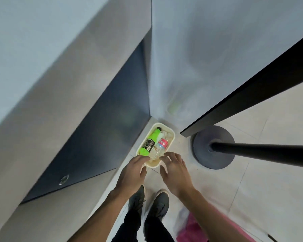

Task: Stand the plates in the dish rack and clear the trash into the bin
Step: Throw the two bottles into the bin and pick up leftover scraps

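Our two forearms reached down over our dark shoes (137, 198). The left grip (133, 169) and right grip (173, 169) hung side by side, fingers apart and loose, holding nothing. Just ahead of both, under the fingertips, sat the cream bin (172, 132), its near rim partly hidden by the left grip. We could not tell whether either grip touched it. Inside lay a green bottle (148, 144), and touching it on the right a clear bottle (162, 144) with a red label, over pale crumpled scraps. No plates or dish rack showed.

We judged the trash step nearly done. To finish it well we would check that both bottles lay below the rim, settle the bin squarely into its corner with flat fingers, and lift the grips straight up so nothing tipped.

Pale floor tiles (252, 180) ran beneath us. Right of the right grip stood a round dark base (201, 154) with a black pole (261, 151). Beyond that ran the dark edge of what was probably a tabletop (243, 91). Ahead rose a grey wall (217, 49), and left of the left grip a dark panel (103, 137). Something pink (194, 227), too blurred to name, lay behind the right grip.
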Demonstrator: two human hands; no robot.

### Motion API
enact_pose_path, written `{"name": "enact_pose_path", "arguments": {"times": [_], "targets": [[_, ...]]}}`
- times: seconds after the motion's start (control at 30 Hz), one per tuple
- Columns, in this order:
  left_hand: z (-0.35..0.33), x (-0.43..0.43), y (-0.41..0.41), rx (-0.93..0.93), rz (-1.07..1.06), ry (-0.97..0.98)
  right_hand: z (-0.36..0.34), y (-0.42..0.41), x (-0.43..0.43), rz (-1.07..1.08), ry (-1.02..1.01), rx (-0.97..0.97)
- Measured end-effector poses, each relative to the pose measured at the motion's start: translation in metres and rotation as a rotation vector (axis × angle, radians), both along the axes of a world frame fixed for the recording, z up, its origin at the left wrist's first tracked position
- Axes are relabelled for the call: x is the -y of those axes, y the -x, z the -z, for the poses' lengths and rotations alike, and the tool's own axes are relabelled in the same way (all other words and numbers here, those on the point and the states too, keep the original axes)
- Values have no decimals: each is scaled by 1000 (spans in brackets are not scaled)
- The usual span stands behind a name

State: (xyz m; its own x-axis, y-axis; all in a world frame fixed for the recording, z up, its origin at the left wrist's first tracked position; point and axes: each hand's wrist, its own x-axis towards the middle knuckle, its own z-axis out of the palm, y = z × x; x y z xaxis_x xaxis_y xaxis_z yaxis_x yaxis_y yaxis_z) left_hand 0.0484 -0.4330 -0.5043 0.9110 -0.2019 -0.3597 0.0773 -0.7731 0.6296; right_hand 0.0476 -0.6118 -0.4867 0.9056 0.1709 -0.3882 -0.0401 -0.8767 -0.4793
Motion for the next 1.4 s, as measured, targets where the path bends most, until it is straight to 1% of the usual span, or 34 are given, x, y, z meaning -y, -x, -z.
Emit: {"name": "enact_pose_path", "arguments": {"times": [0.13, 0.27, 0.37, 0.57, 0.67, 0.73, 0.87, 1.03, 1.27, 1.4], "targets": [[-71, -4, 25, 20, -104, 40, -71, 23, -8, -19, -10, 6], [-137, -14, 60, 4, -176, 64, -138, 48, -20, -22, -78, -6], [-191, -25, 92, 19, -218, 86, -186, 67, -32, -52, -125, 21], [-289, -60, 146, 196, -256, 54, -277, 97, -68, -243, -295, 209], [-324, -84, 168, 258, -320, 62, -310, 103, -96, -369, -350, 292], [-344, -105, 182, 308, -382, 56, -327, 104, -117, -456, -363, 309], [-374, -151, 216, 366, -544, 68, -351, 108, -169, -669, -383, 374], [-392, -221, 259, 436, -692, 54, -374, 124, -252, -887, -451, 322], [-393, -332, 301, 463, -882, 3, -394, 143, -368, -987, -432, 282], [-391, -406, 307, 497, -966, 7, -397, 144, -423, -975, -393, 265]]}}
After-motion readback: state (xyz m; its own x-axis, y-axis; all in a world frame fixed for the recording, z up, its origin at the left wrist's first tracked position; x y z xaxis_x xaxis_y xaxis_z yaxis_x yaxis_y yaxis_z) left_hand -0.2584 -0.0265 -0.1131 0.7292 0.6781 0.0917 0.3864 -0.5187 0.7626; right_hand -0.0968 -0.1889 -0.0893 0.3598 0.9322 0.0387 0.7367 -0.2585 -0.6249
